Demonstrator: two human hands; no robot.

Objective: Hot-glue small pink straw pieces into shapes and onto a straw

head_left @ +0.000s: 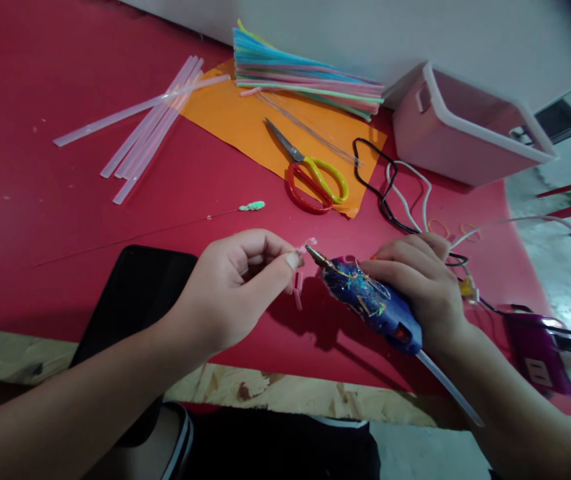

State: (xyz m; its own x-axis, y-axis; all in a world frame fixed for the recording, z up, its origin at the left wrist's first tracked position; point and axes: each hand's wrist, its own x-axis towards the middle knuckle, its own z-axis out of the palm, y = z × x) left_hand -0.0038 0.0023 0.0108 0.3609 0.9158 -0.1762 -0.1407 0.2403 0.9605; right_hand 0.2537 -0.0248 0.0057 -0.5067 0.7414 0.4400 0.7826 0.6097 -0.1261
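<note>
My left hand [245, 287] pinches a small bent piece of pink pipe cleaner [309, 245] between thumb and fingers. A pink loop [298, 290] hangs just below the fingertips. My right hand [420, 280] is wrapped round a blue hot glue gun [372, 303], which is smeared with dried glue and strings. Its metal nozzle points left, at the pink piece; whether they touch I cannot tell. A clear glue stick [450, 387] sticks out of the gun's back. Beyond my left hand, a thin wire with a green fuzzy tip [252, 207] lies on the red table [165, 220].
Scissors [310, 170] lie on orange paper [245, 127] beside a bundle of pipe cleaners [305, 73]. Glue sticks [152, 127] are spread at the left. A pink bin [440, 140] stands at the back right, with cables [385, 207] before it. A black phone [125, 300] lies under my left forearm. A purple power strip [540, 353] is at the right.
</note>
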